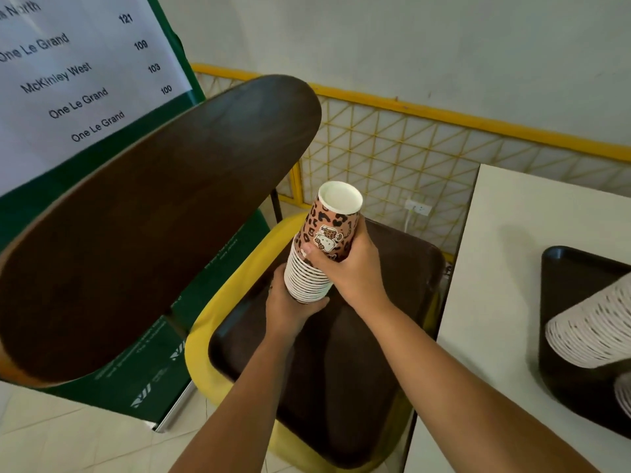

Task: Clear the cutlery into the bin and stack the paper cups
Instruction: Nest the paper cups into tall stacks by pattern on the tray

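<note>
A stack of several leopard-print paper cups (pixel 327 233), turned bottom-up, is held above a dark brown tray (pixel 392 336). That tray lies on a yellow bin (pixel 211 322). My right hand (pixel 351 264) grips the top cup of the stack around its printed wall. My left hand (pixel 290 302) cups the stack's lower end, fingers curled under the white rims. No cutlery is visible.
A white table (pixel 532 254) stands at the right with a black tray (pixel 566 278) holding more stacked cups (pixel 594 332) lying on their side. A dark chair back (pixel 143 227) fills the left, in front of a green sign with a printed list (pixel 78 70). Yellow-framed mesh fence (pixel 409 155) runs behind.
</note>
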